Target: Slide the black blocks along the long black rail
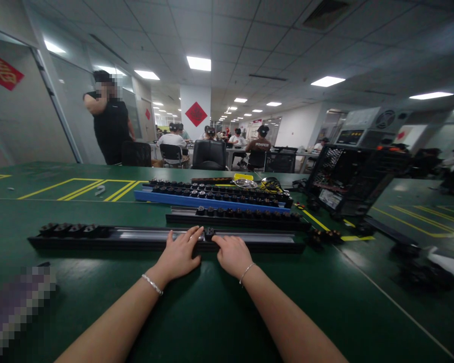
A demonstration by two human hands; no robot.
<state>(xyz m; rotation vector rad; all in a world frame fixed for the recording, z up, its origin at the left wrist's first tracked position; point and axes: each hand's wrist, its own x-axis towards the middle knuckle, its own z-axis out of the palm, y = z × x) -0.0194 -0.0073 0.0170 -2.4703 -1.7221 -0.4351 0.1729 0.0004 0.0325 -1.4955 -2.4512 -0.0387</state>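
Observation:
A long black rail (136,246) with a shiny metal channel lies across the green table in front of me. My left hand (179,252) rests on its middle, fingers stretched out and apart, the tips close to the left side of a small black socket block (210,233). On the block's right side sits the bent index finger of my right hand (232,254), its other fingers curled and partly hidden. Several similar black blocks (75,229) are seated at the rail's left end.
Behind lie another black rail with blocks (242,218) and a blue rail (212,201). Loose black blocks (325,236) lie by the right end. An open computer case (348,176) stands at the right. A person in black (111,126) stands at the back left; others sit farther off.

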